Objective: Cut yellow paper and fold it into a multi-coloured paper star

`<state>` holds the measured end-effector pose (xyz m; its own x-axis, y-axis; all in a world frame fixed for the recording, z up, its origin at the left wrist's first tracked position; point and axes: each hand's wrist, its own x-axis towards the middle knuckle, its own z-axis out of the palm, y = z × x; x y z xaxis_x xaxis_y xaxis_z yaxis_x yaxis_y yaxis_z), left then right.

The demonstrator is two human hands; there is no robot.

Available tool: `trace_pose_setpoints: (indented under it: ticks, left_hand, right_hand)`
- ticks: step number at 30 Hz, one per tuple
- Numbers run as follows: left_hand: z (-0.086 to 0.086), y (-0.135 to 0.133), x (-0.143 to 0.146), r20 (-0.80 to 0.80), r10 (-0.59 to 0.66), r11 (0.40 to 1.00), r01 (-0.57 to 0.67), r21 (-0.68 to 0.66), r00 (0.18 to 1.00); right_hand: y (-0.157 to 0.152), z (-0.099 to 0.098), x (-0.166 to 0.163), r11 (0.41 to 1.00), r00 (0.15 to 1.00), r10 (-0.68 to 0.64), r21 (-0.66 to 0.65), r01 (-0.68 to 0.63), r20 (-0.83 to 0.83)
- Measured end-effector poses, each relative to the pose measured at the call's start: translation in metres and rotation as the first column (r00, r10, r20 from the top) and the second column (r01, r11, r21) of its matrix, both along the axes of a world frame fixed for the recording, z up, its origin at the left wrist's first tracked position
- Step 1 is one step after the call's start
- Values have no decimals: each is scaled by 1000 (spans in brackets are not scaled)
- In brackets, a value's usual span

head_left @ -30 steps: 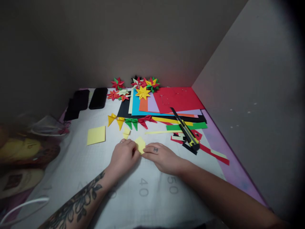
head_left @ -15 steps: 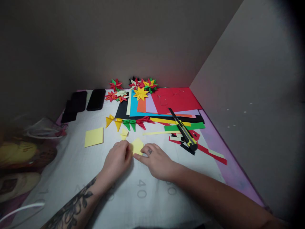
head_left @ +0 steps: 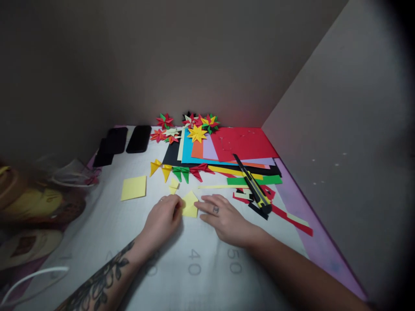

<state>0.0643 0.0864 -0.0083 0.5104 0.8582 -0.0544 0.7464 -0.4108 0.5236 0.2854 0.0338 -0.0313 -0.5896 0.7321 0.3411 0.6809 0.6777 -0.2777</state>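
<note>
A partly folded piece of pale yellow paper [head_left: 190, 206], pointed at the top, lies flat on the white sheet between my hands. My left hand [head_left: 164, 213] is closed at its left edge, thumb and fingers together on the paper. My right hand [head_left: 223, 218] has its fingers stretched out, one fingertip touching the right edge. Just above my left hand lies a small folded yellow piece [head_left: 173, 186]. Farther left is a yellow paper square [head_left: 134, 188]. A row of folded yellow, green and red pieces [head_left: 180, 173] sits beyond my hands.
A utility knife [head_left: 254, 185] lies at the right over paper strips [head_left: 292, 220]. Behind it are stacked coloured sheets [head_left: 243, 144] and several folded paper stars [head_left: 197, 134]. A black phone [head_left: 138, 139] rests at back left. Bags and bottles [head_left: 32, 207] crowd the left edge.
My right hand has drawn slightly to the right, and its fingers have straightened off the paper's lower corner. More of the paper shows. The whole view has shifted slightly.
</note>
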Motion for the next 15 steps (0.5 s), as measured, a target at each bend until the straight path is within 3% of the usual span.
trace_pose_setpoints:
  ticks: [8, 15]
  left_hand:
    - [-4, 1, -5, 34, 13, 1000, -14, 10, 999]
    - [-5, 0, -7, 54, 25, 1000, -26, 10, 998]
  right_hand:
    - [8, -2, -2, 996, 994, 40, -79, -31, 104]
    - [11, 2, -5, 996, 988, 70, -56, -63, 137]
